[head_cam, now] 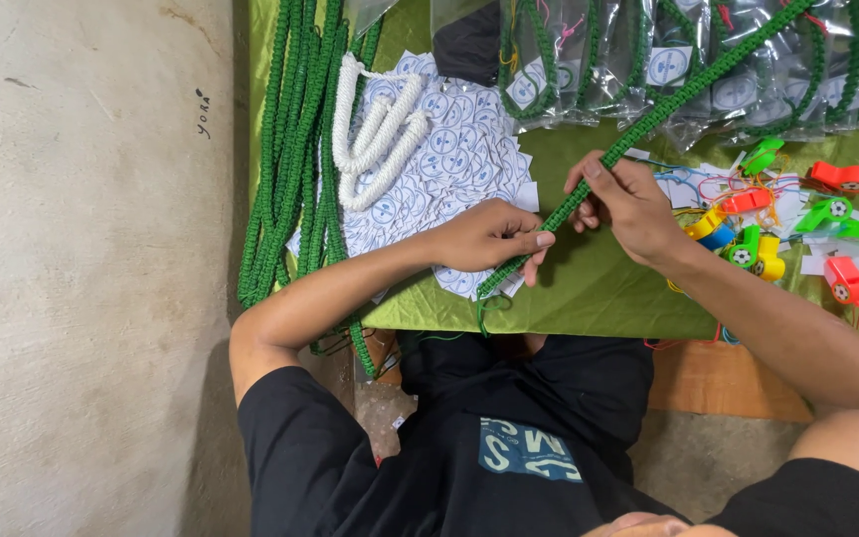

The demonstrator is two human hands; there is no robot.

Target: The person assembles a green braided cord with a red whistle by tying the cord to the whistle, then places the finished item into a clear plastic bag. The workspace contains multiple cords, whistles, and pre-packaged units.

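A long green braided cord [668, 104] runs diagonally from the top right down to the table's near edge. My left hand [494, 237] pinches its lower end, close to a pile of small white paper tags [449, 149]. My right hand [626, 204] grips the same cord a little higher up. Both hands hover just above the green tablecloth [599, 283].
A bundle of green braided cords [295, 149] lies at the left, with a white braided cord [375, 134] coiled on the tags. Bagged cords [638, 50] line the far edge. Coloured plastic whistles [797, 229] sit at the right. A concrete floor [82, 268] is to the left.
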